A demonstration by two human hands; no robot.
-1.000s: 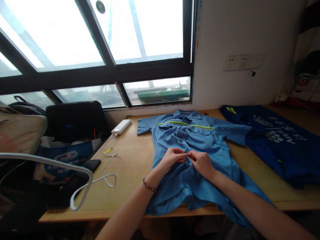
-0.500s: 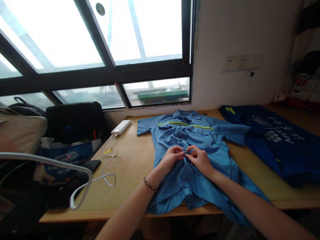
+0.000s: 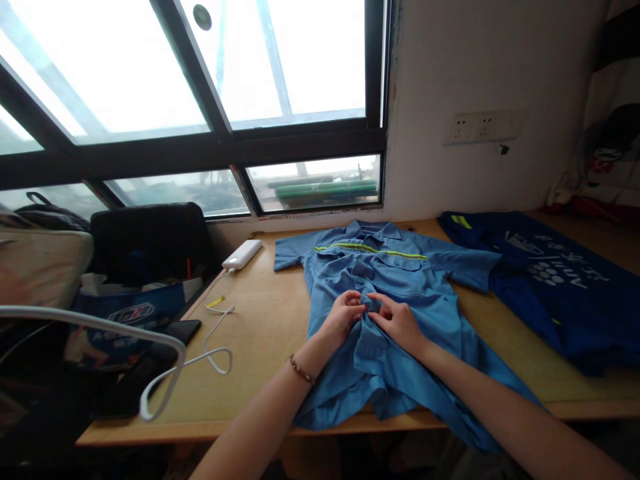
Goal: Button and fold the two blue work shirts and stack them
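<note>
A light blue short-sleeved work shirt lies face up on the wooden table, its collar toward the window and a yellow-green stripe across the chest. My left hand pinches the shirt's front edge about halfway down. Facing it, my right hand grips the same front placket, thumb and forefinger close to the left fingertips. Cloth bunches up between the two hands. Any button at that spot is hidden by my fingers.
A dark blue garment with white print lies at the right. To the left are a white power bank, its white cable and a black chair with bags. Wall sockets sit above the table.
The right fingers have spread a little and shifted slightly left, turning up a fold of the placket. My left hand stays almost in place on the shirt.
</note>
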